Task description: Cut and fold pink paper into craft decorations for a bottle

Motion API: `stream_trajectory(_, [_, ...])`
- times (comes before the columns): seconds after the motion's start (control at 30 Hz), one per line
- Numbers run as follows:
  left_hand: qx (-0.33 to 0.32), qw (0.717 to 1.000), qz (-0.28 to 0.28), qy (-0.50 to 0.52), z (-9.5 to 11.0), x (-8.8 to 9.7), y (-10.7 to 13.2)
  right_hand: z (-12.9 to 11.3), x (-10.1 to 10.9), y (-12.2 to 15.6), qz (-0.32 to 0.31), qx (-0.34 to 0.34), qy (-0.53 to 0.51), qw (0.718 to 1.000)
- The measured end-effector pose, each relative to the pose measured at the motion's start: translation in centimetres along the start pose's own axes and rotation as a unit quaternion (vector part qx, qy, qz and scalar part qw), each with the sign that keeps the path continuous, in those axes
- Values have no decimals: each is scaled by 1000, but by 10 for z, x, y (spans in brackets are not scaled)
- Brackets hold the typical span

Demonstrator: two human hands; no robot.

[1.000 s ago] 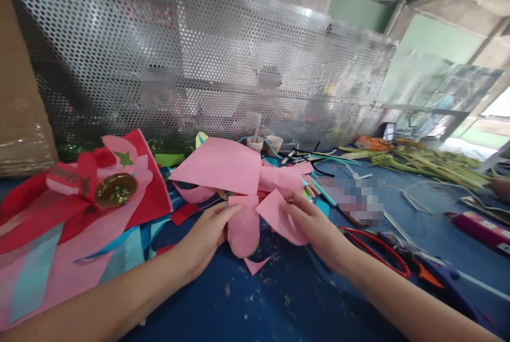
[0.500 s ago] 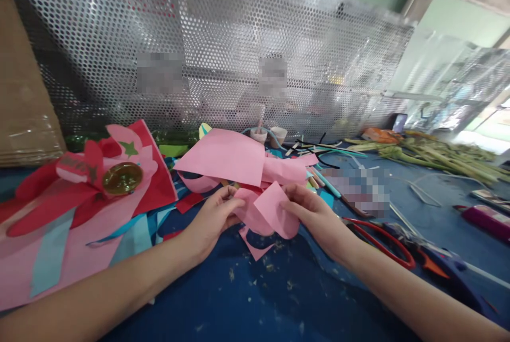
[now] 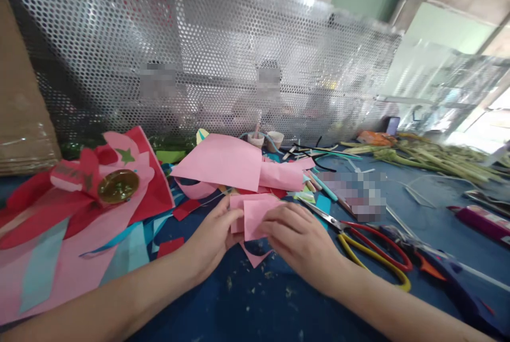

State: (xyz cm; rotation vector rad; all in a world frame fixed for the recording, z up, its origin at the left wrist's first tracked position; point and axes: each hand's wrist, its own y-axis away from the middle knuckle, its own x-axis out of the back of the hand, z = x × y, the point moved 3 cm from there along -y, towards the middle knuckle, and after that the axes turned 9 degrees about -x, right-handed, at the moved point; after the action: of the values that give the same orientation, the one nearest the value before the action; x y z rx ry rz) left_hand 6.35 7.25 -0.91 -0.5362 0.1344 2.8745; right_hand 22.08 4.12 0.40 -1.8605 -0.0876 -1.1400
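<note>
Both my hands meet over the blue table [image 3: 279, 310] on a small piece of pink paper [image 3: 255, 214]. My left hand [image 3: 213, 238] pinches its left edge with thumb and fingers closed. My right hand [image 3: 303, 241] lies over its right side with fingers curled down onto it. A pink scrap [image 3: 255, 257] pokes out below the hands. Just behind them lies a larger folded pink sheet [image 3: 223, 161].
Scissors with red and yellow handles [image 3: 370, 249] lie right of my right hand. A red and pink paper decoration with a gold disc [image 3: 117, 185] covers the left. Green stalks [image 3: 434, 159] lie far right. A perforated metal screen [image 3: 239, 55] stands behind, with people beyond it.
My hands have come closer together and lower, pressing the pink piece smaller and flatter. My right hand now covers its right side. The scissors' yellow handle has come into view.
</note>
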Motion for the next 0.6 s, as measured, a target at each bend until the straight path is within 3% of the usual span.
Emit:
stream_trajectory(0.13, [11, 998, 27, 58, 1, -2, 4, 4, -7, 1, -8, -9, -6, 1000])
stream_trajectory(0.23, [3, 999, 42, 35, 0, 2, 3, 5, -4, 0, 7, -26, -32, 999])
stream_trajectory(0.33, [-9, 999, 44, 13, 0, 5, 1, 8, 0, -2, 22, -106, -82, 991])
stream_trajectory(0.4, [-16, 999, 37, 15, 1, 5, 0, 17, -1, -2, 35, -227, -181, 956])
stream_trajectory(0.47, [-19, 999, 32, 22, 1, 5, -1, 28, -5, 0, 49, -343, -297, 890])
stream_trajectory(0.53, [-21, 999, 29, 28, 1, 4, 0, 36, -12, 1, 40, -406, -375, 833])
stream_trajectory(0.6, [-20, 999, 18, 32, 0, 4, 1, 39, -17, -1, -3, -420, -403, 813])
